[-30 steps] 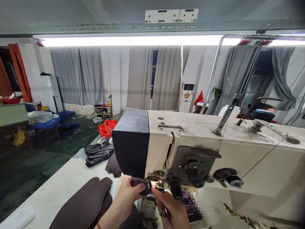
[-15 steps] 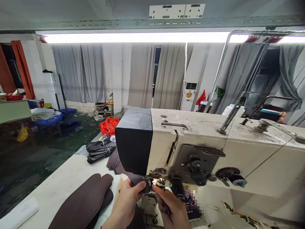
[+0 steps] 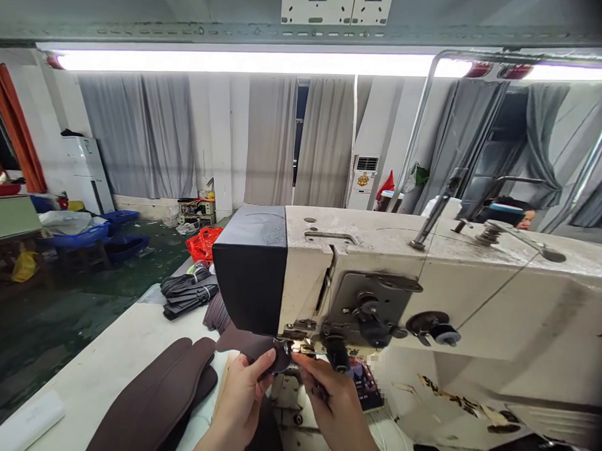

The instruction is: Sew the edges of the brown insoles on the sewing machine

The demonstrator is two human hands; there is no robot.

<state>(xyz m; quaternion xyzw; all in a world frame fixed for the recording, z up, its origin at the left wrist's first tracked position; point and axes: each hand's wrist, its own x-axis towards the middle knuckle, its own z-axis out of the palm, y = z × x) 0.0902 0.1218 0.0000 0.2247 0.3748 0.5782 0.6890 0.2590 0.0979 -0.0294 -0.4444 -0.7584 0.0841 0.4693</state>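
Observation:
A sewing machine (image 3: 330, 240) with a black end cover fills the middle and right. Below its head, my left hand (image 3: 243, 385) pinches a dark brown fabric piece (image 3: 247, 343) between thumb and fingers, close to the needle area. My right hand (image 3: 332, 394) is on the other side, its index fingertip at the fabric's edge by the lit presser foot area. Its other fingers curl around a small dark object (image 3: 319, 389), mostly hidden, whose kind I cannot make out. Larger brown padded fabric pieces (image 3: 151, 394) lie left of my left hand.
Tied bundles of dark strips (image 3: 187, 294), a fanned stack of brown pieces (image 3: 217, 313) and a red plastic bag (image 3: 202, 244) sit behind on the white tabletop (image 3: 103, 357). A white box-like object (image 3: 30, 421) lies front left. Another person's head (image 3: 509, 212) shows behind the machine.
The view has turned slightly, so the machine and both hands appear further left. Both hands stay by the needle area, and more of the held brown piece shows left of the machine head.

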